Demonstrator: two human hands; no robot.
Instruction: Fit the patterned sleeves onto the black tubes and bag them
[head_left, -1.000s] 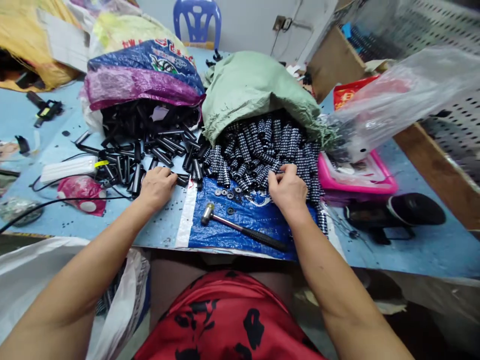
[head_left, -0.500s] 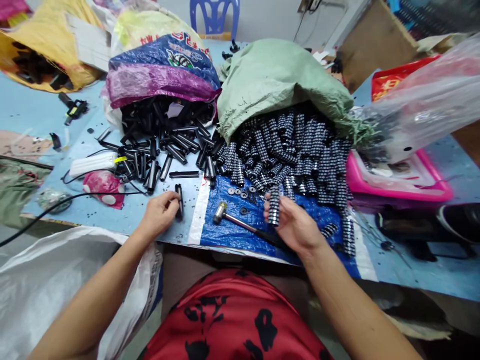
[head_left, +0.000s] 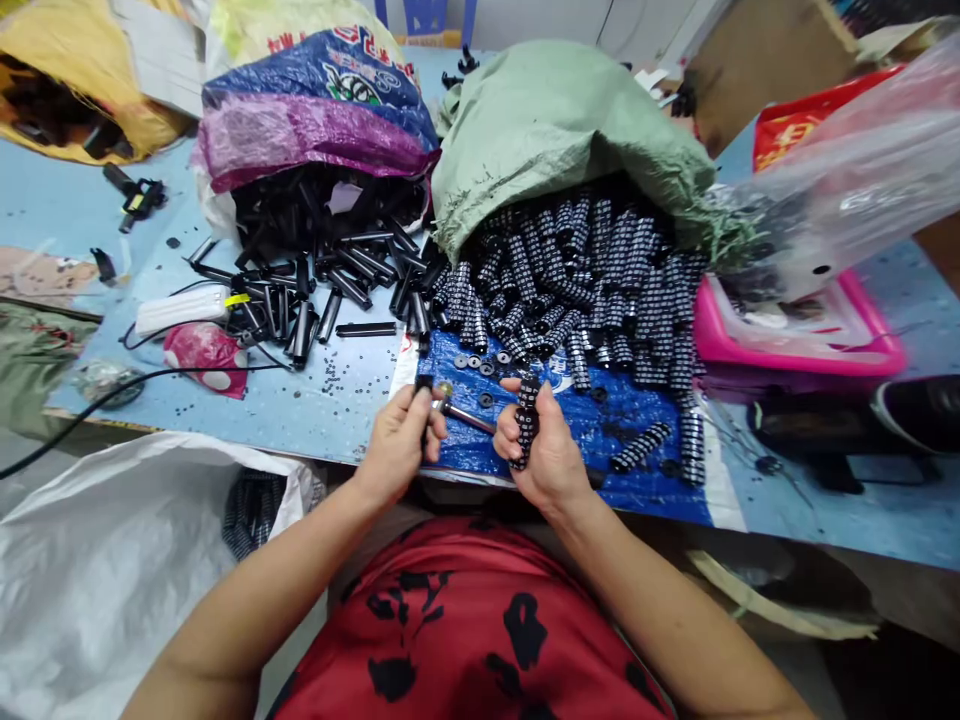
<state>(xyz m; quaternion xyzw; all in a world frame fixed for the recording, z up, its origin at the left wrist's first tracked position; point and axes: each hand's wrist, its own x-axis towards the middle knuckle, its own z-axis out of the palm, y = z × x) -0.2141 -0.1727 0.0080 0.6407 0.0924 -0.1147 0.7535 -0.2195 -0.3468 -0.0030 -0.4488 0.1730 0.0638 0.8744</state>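
My right hand is wrapped round a black cylinder with rows of white marks, held roughly upright. Closer to the middle, my left hand pinches a black tube; only its dark end shows above the fingers. Behind and between the hands lies a small hammer, its head partly hidden by my left fingers. Just beyond it are several flat black washers on the blue plastic sheet.
A green sack spills many patterned cylinders. Left of it, black tubes pour from a purple and blue bag. A pink basket stands right. A white sack hangs open below the table's left edge.
My left hand has moved right, off the light blue tabletop to beside the hammer head, with the black tube. My right hand has shifted slightly left, its fingers closing further round the patterned cylinder.
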